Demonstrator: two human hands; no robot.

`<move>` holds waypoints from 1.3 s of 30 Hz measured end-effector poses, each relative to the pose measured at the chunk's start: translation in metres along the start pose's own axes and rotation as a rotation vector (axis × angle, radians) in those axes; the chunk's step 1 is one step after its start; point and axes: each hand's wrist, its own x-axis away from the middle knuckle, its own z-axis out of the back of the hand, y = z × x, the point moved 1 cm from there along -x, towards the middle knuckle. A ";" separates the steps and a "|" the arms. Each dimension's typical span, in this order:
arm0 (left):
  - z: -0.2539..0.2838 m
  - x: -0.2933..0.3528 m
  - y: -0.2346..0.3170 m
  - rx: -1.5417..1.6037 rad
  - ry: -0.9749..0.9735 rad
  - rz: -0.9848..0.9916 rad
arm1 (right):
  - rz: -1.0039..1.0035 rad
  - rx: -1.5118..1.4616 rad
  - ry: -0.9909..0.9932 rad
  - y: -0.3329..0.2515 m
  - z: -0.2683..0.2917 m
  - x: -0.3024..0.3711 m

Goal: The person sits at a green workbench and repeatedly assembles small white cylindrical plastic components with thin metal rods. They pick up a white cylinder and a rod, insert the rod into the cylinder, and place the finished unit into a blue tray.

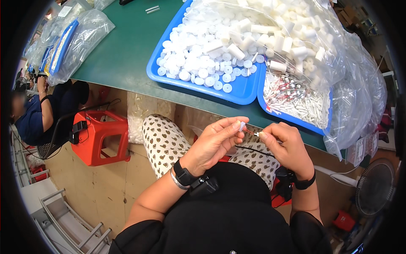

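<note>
Over my lap, just off the near edge of the table, my left hand point(218, 142) pinches a small white plastic cap point(242, 126) between thumb and fingertips. Thin reddish wires point(248, 131) run from it toward my right hand point(287, 146). That hand closes thumb and finger on a small white part point(256, 134) at the wires' other end. How the wires join the cap is too small to make out. Beyond my hands stands a blue tray point(241, 98) of white round discs and white cylinders. Next to it, a second blue tray point(292, 120) holds slim white pieces and red-and-white ones.
A clear plastic bag point(359, 84) drapes over the trays' right side. Bagged parts point(84, 40) lie on the green table point(122, 55) at far left. A red stool point(95, 139) stands left, near a seated person point(36, 112). At right is a fan point(374, 186).
</note>
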 end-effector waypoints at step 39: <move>-0.001 -0.009 -0.039 0.155 -0.032 0.072 | 0.158 0.200 0.269 0.004 -0.041 0.008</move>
